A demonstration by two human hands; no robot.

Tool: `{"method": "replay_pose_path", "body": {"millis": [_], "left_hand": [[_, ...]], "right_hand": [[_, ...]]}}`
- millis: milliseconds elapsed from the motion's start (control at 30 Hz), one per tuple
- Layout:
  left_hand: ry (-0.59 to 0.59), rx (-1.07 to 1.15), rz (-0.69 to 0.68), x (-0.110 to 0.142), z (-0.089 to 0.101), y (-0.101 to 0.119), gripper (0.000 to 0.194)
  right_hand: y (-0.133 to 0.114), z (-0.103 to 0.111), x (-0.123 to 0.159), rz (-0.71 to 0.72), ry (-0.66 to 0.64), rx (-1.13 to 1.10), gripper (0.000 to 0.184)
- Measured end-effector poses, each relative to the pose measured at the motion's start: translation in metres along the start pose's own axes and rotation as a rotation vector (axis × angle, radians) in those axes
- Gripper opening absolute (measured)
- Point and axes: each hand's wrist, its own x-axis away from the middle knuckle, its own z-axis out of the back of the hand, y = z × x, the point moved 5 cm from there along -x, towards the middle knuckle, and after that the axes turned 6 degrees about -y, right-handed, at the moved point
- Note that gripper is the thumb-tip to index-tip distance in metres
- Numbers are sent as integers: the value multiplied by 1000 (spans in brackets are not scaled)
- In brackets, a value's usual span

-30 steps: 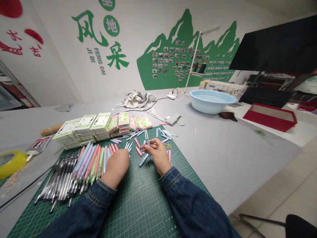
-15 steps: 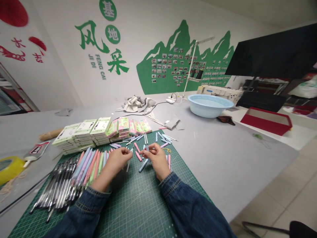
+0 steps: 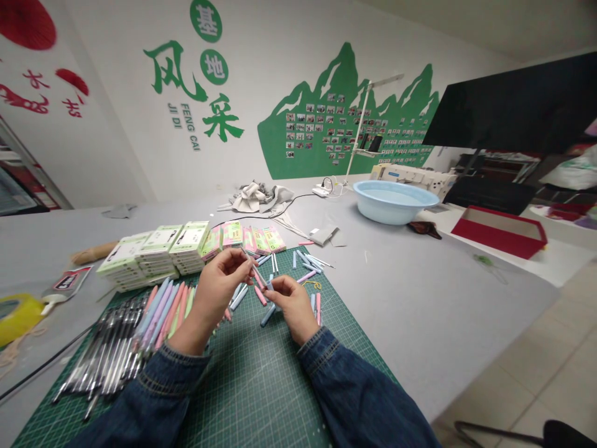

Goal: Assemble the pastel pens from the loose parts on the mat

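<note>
My left hand (image 3: 219,295) is closed in a pinch on a thin, pale pen refill (image 3: 257,274), which slants down towards the other hand. My right hand (image 3: 293,306) has its fingertips closed around a small light-blue pen barrel (image 3: 270,287), mostly hidden by the fingers. The refill's lower end meets the barrel or is very near it; whether it is inside I cannot tell. Below the hands lies the green cutting mat (image 3: 261,386). Loose pink pen parts (image 3: 260,296) and blue pen parts (image 3: 268,315) are scattered around the fingers.
Left of my hands are a row of clear, black-tipped pens (image 3: 105,348) and pastel pen barrels (image 3: 163,311). Behind stand stacked white-green boxes (image 3: 156,242) and pink-green boxes (image 3: 233,234). Farther off are a blue basin (image 3: 394,211), a red box (image 3: 499,233) and a tape roll (image 3: 21,317).
My left hand has moved right and up, bringing the refill to my right hand. The refill now slants between both hands. My right hand has barely shifted.
</note>
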Motion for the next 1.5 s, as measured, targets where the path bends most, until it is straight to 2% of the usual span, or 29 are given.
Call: {"method": "replay_pose_path", "body": {"millis": [200,467,633,700,733,800,867,900,1000,1100,1233,1367,1433,1500], "left_hand": [[-33,-73,-26,-3,-6,-3,17],[-156,-336,12,4,-16,-18,16],[-263,-230,69,-4,-4,-14,26],[-229,-250,103,-12,12,-16,31],[-177,-326,113,-17,22,-19,31],[-65,-658,134,-26,40,-28,24],[-66,-1021,218,-32,49,-45,17],[-92,-1131,260,-33,50,-55,16],[-113,-1217,330,-32,49,-79,14],[-118,-1236,366,-28,45,-89,14],[-170,-1242,377,-19,35,-94,12],[-142,-1261,397,-10,24,-100,11],[-127,-1267,401,-9,21,-98,10],[-94,-1187,369,-12,20,-86,13]], "right_hand": [[2,-2,1,2,-48,-13,11],[1,-8,1,-4,-152,-84,12],[-2,-10,2,26,-211,-83,14],[-5,-9,2,36,-208,-83,15],[-6,-9,2,39,-201,-85,16],[-8,-8,2,40,-185,-94,17],[-9,-7,2,37,-164,-104,18],[-10,-7,2,32,-149,-106,19],[-11,-4,1,21,-108,-107,21],[-13,0,0,34,-74,-111,19],[-14,4,-1,45,-37,-109,16],[-14,3,-1,41,-42,-107,16],[-13,2,-1,34,-38,-105,16],[-12,1,0,27,-37,-100,17]]}}
